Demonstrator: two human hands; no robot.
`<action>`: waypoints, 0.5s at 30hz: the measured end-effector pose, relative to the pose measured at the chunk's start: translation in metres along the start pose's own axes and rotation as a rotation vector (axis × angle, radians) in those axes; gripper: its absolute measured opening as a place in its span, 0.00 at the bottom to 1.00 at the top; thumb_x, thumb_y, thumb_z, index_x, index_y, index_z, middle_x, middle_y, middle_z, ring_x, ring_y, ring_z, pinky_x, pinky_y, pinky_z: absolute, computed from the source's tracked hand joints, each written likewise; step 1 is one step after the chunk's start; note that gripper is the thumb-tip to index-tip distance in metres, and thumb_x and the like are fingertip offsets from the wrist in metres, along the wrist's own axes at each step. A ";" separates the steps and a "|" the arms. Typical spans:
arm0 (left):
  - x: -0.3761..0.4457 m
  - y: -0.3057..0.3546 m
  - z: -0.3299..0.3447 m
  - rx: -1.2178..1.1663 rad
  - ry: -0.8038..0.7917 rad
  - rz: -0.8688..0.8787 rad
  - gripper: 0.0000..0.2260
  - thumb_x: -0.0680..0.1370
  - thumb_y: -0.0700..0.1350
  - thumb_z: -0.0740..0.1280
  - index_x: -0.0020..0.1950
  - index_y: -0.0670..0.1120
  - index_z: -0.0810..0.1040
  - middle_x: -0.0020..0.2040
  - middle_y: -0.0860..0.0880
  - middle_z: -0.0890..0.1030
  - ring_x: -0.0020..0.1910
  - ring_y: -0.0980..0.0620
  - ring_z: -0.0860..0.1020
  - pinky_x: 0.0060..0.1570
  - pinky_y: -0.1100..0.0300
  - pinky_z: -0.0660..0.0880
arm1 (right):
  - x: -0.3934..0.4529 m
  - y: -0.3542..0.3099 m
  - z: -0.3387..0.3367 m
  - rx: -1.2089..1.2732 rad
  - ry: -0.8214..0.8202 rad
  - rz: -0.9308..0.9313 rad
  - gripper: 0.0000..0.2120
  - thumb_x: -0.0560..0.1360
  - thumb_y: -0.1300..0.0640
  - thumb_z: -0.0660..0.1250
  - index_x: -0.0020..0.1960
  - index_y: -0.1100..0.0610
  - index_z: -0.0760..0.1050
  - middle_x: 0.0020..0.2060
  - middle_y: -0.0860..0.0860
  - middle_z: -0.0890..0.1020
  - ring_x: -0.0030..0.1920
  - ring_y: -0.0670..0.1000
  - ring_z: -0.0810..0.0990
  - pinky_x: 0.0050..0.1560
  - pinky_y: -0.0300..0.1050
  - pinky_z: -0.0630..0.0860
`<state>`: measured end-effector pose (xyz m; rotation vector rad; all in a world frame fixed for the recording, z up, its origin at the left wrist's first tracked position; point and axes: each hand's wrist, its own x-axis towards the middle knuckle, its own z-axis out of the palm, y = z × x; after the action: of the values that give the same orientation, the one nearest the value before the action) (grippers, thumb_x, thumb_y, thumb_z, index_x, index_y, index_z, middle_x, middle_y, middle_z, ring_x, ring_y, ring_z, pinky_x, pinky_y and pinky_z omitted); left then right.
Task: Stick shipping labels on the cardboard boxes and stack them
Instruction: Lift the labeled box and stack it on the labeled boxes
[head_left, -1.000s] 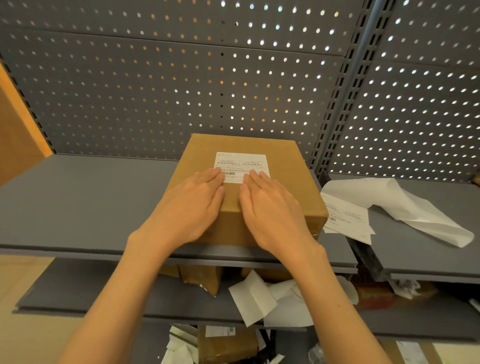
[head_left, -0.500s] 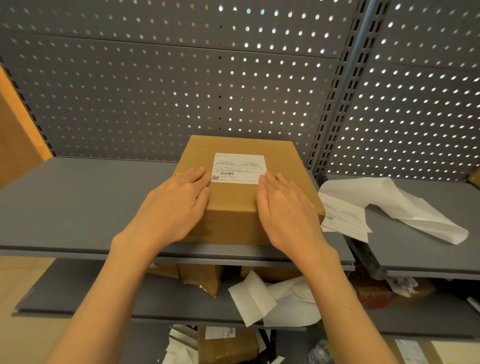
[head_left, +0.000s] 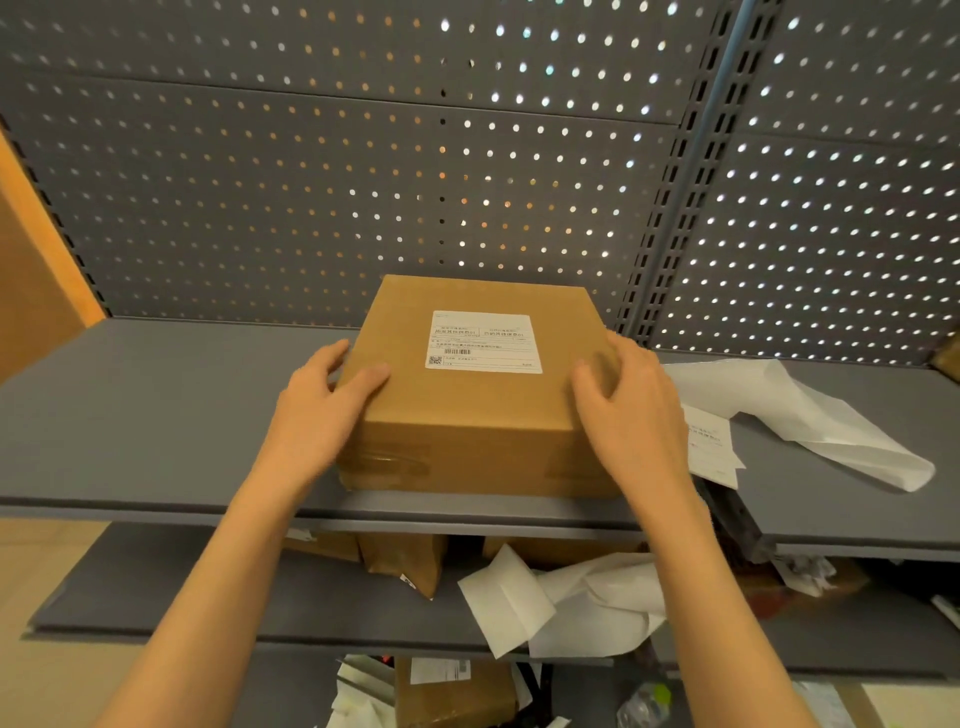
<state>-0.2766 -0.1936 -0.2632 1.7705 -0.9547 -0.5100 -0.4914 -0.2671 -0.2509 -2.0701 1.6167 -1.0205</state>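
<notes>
White shipping label (head_left: 483, 342) sat stuck on the brown cardboard box (head_left: 480, 395); both hands' fingers (head_left: 363, 376) clasped its sides; stacking remained.

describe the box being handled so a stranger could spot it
On the upper grey metal shelf, against the perforated back panel, sits a brown cardboard box. Unlike the boxes below, it bears a white shipping label on top.

A cardboard box (head_left: 467, 415) bearing a shipping label (head_left: 483, 341) was seen on a grey shelf (head_left: 156, 415); its sides were gripped by the left hand (head_left: 322, 410) and right hand (head_left: 634, 415); loose backing paper (head_left: 810, 415) lay just beside it.
</notes>
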 end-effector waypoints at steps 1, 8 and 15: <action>0.002 -0.002 0.000 -0.117 -0.009 -0.075 0.27 0.76 0.52 0.65 0.74 0.49 0.63 0.70 0.50 0.68 0.63 0.50 0.70 0.57 0.56 0.67 | 0.001 0.003 -0.001 0.082 -0.016 0.051 0.25 0.77 0.51 0.60 0.73 0.53 0.62 0.68 0.50 0.69 0.66 0.52 0.69 0.60 0.49 0.67; 0.006 -0.005 0.001 -0.350 -0.167 -0.257 0.18 0.75 0.53 0.66 0.62 0.48 0.75 0.54 0.51 0.79 0.49 0.53 0.77 0.41 0.60 0.69 | 0.008 0.016 0.000 0.549 -0.133 0.376 0.32 0.74 0.49 0.67 0.74 0.52 0.60 0.64 0.47 0.71 0.56 0.47 0.71 0.51 0.42 0.68; 0.005 -0.007 0.002 -0.371 -0.158 -0.183 0.17 0.75 0.51 0.66 0.62 0.48 0.75 0.54 0.51 0.79 0.49 0.54 0.76 0.41 0.61 0.69 | 0.007 0.018 0.003 0.592 -0.134 0.356 0.23 0.74 0.48 0.68 0.67 0.52 0.70 0.50 0.43 0.76 0.46 0.40 0.74 0.38 0.36 0.68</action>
<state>-0.2720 -0.1975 -0.2696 1.5012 -0.7492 -0.8949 -0.5017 -0.2802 -0.2620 -1.3744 1.3384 -1.0433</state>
